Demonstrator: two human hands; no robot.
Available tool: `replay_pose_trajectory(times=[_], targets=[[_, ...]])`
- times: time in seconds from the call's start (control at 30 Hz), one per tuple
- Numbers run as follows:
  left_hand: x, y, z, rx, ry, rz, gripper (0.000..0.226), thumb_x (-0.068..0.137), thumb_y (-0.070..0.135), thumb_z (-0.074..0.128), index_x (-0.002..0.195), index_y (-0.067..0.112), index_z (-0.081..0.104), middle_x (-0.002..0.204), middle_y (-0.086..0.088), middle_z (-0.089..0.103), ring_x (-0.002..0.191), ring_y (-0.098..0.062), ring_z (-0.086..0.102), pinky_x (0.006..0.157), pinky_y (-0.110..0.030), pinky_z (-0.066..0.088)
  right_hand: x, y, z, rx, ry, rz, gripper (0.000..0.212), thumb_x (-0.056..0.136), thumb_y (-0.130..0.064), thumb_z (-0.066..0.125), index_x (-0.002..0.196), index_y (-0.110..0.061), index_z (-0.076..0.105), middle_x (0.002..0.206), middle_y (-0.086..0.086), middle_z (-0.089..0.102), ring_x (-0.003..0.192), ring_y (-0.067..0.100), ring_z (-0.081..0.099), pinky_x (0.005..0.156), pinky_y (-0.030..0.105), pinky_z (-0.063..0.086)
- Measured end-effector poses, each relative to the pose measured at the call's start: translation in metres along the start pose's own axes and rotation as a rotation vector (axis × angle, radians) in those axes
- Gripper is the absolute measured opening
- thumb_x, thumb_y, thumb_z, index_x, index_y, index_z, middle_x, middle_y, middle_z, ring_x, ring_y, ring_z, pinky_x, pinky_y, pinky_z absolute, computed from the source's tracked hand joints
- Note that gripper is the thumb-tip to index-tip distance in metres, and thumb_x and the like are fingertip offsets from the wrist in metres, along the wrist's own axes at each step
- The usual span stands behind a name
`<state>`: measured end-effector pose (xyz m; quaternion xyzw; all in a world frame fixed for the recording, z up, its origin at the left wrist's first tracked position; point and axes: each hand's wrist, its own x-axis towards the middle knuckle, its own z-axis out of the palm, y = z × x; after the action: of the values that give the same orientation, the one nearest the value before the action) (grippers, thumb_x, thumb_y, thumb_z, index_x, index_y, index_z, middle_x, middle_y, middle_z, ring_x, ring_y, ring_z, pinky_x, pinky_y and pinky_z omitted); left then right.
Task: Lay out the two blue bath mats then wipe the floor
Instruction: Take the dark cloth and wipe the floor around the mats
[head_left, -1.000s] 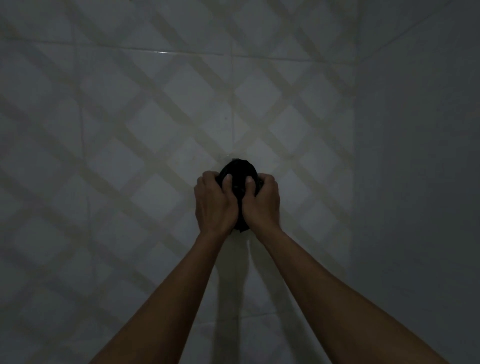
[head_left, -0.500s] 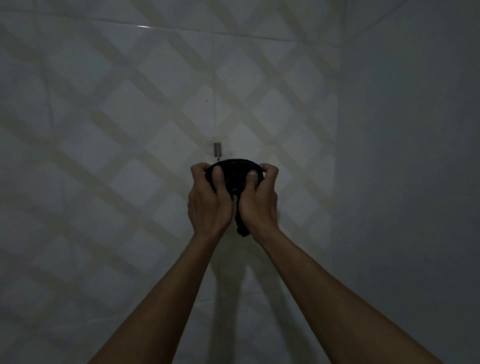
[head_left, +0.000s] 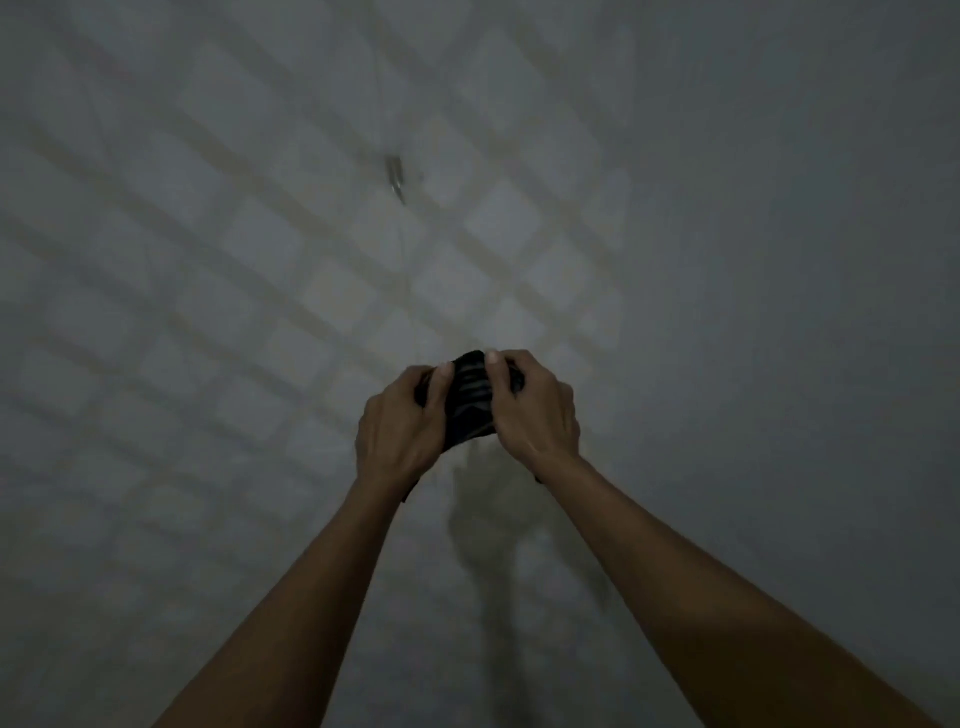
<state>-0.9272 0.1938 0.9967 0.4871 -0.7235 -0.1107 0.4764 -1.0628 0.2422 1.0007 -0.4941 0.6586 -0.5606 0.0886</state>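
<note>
A dark bunched cloth (head_left: 470, 402) with faint lighter stripes is held up in front of a tiled wall. My left hand (head_left: 400, 428) grips its left side, thumb on the front. My right hand (head_left: 535, 405) grips its right side, thumb pressed on the top edge. Both arms reach forward and the two hands sit close together, nearly touching. Most of the cloth is hidden inside my hands. No blue bath mat is in view.
A small metal hook (head_left: 396, 176) sticks out of the tiled wall (head_left: 208, 260) above the hands. A plain wall (head_left: 805, 260) meets it in a corner on the right. The room is dim and the frame is blurred.
The cloth has come down and away from the wall hook, which now stands bare well above my hands. My hands have spread a little apart on the cloth.
</note>
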Motion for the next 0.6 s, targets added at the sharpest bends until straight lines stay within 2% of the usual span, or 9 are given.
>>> replay_pose_trajectory(times=[0.17, 0.23, 0.33, 0.43, 0.53, 0.6], targets=[[-0.102, -0.050, 0.025, 0.129, -0.287, -0.175, 0.053, 0.095, 0.065, 0.045, 0.105, 0.019, 0.069, 0.091, -0.005, 0.071, 0.088, -0.029, 0.067, 0.069, -0.032, 0.048, -0.088, 0.086, 0.013, -0.118, -0.178, 0.172, 0.044, 0.098, -0.065, 0.038, 0.121, -0.037, 0.062, 0.114, 0.001, 0.070, 0.101, 0.026, 0.066, 0.086, 0.039, 0.056], [-0.146, -0.072, 0.037, 0.145, -0.391, -0.263, 0.053, 0.095, 0.063, 0.047, 0.106, 0.016, 0.069, 0.094, -0.008, 0.072, 0.089, -0.030, 0.068, 0.069, -0.030, 0.048, -0.126, 0.120, 0.020, -0.159, -0.257, 0.234, 0.045, 0.098, -0.065, 0.037, 0.124, -0.038, 0.061, 0.119, 0.002, 0.070, 0.105, 0.027, 0.066, 0.089, 0.043, 0.057], [-0.201, -0.106, 0.054, 0.138, -0.537, -0.352, 0.055, 0.096, 0.063, 0.046, 0.119, 0.017, 0.066, 0.108, -0.009, 0.072, 0.097, -0.029, 0.068, 0.076, -0.032, 0.051, -0.173, 0.162, 0.030, -0.193, -0.334, 0.324, 0.048, 0.100, -0.062, 0.037, 0.134, -0.035, 0.058, 0.130, 0.004, 0.066, 0.114, 0.030, 0.064, 0.095, 0.044, 0.055], [-0.241, -0.144, 0.072, 0.140, -0.698, -0.403, 0.054, 0.098, 0.062, 0.043, 0.134, 0.023, 0.052, 0.126, -0.010, 0.066, 0.110, -0.030, 0.064, 0.091, -0.042, 0.053, -0.208, 0.199, 0.045, -0.205, -0.392, 0.389, 0.048, 0.103, -0.055, 0.040, 0.141, -0.030, 0.054, 0.137, 0.008, 0.063, 0.121, 0.031, 0.061, 0.097, 0.039, 0.053], [-0.276, -0.181, 0.084, 0.097, -0.840, -0.460, 0.057, 0.101, 0.056, 0.041, 0.148, 0.024, 0.036, 0.140, -0.011, 0.058, 0.119, -0.031, 0.060, 0.097, -0.044, 0.051, -0.237, 0.233, 0.062, -0.212, -0.478, 0.463, 0.051, 0.101, -0.054, 0.044, 0.147, -0.032, 0.047, 0.142, 0.007, 0.058, 0.127, 0.029, 0.056, 0.103, 0.040, 0.049], [-0.298, -0.208, 0.090, 0.065, -0.904, -0.500, 0.059, 0.101, 0.054, 0.042, 0.151, 0.024, 0.032, 0.143, -0.012, 0.056, 0.121, -0.031, 0.059, 0.097, -0.042, 0.051, -0.255, 0.254, 0.077, -0.224, -0.568, 0.508, 0.053, 0.101, -0.055, 0.044, 0.150, -0.034, 0.041, 0.147, 0.005, 0.054, 0.131, 0.028, 0.053, 0.107, 0.042, 0.046]])
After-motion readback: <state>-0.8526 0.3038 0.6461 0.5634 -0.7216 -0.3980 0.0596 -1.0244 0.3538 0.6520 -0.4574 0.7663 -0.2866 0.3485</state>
